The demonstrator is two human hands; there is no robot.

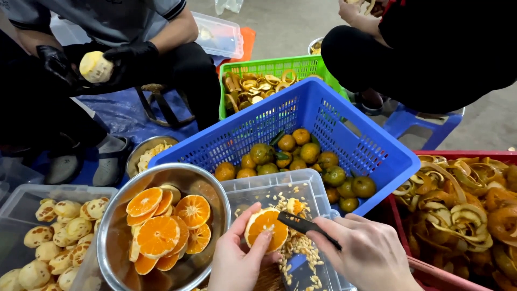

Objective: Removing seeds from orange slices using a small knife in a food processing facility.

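Take the blue basket of whole oranges as your landmark. Far to its left, at the picture's edge, a clear tub holds peeled oranges. Up and left of the basket, a seated person's gloved hands grip another peeled orange. A small metal bowl sits on the floor by that person's feet, just left of the basket's near corner.

Touching the basket's front left wall is a steel bowl filled with orange slices. Just right of that bowl, pressed against the basket's front, stands a clear box scattered with seeds.

Your left hand is over that box, in front of the basket. Its fingers are curled around an orange half, cut face up, thumb on the near rim. Your right hand is closed around a dark knife, whose tip rests on the cut face of the half.

Behind the basket sits a green basket of peels, and a lidded clear box lies farther back to the left. To the blue basket's right, a red crate is heaped with orange peels. Above it, another person sits on a blue stool, hands mostly out of frame.
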